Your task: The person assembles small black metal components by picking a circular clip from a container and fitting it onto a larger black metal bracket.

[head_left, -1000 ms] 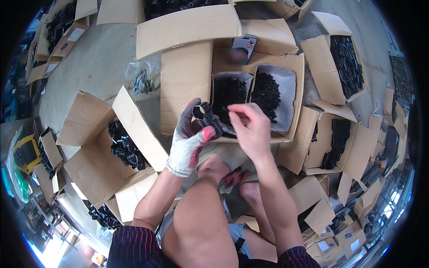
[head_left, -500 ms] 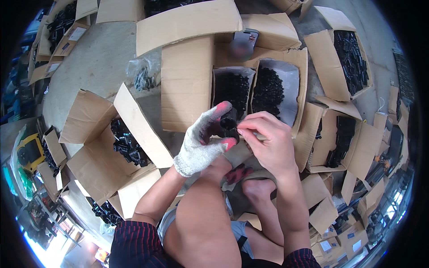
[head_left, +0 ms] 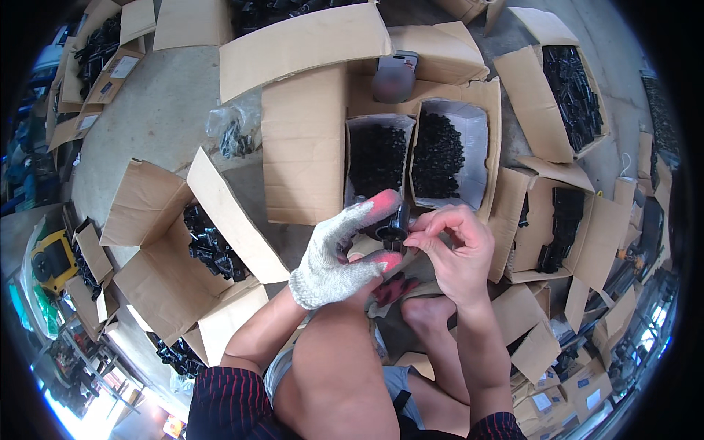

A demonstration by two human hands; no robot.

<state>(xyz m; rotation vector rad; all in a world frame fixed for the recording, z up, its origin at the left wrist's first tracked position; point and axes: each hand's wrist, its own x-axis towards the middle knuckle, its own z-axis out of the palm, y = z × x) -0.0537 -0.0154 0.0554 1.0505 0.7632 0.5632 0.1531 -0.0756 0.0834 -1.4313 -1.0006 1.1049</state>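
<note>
Since half a second ago, your two hands and the part they work on have moved down the view, nearer your body and slightly rightward. Your left hand (head_left: pixel 345 253), in a pale knitted glove with red fingertips, curves around a glossy black hollow plastic-looking part (head_left: pixel 396 226); thumb and fingers are clamped on it, the part filling the gap between them. It is held in the air in front of your knees, just below two trays. Your bare right hand (head_left: pixel 460 251) is at the part's right edge, thumb and index fingertips drawn close together (whether they grip a tiny piece there, you cannot tell from this view).

Beyond your hands, a large brown cardboard carton (head_left: pixel 304 150) holds the trays side by side: a left pale-lined tray (head_left: pixel 378 119) and a right pale-lined tray (head_left: pixel 475 154), both containing small black pieces. A dark-screened phone (head_left: pixel 405 61) leans at the carton's far side. To your left, an open brown box (head_left: pixel 158 282) holds more black parts; to your right, a smaller open brown box (head_left: pixel 601 235) holds others. A clear plastic bag (head_left: pixel 235 121) lies on the grey floor (head_left: pixel 165 110).
</note>
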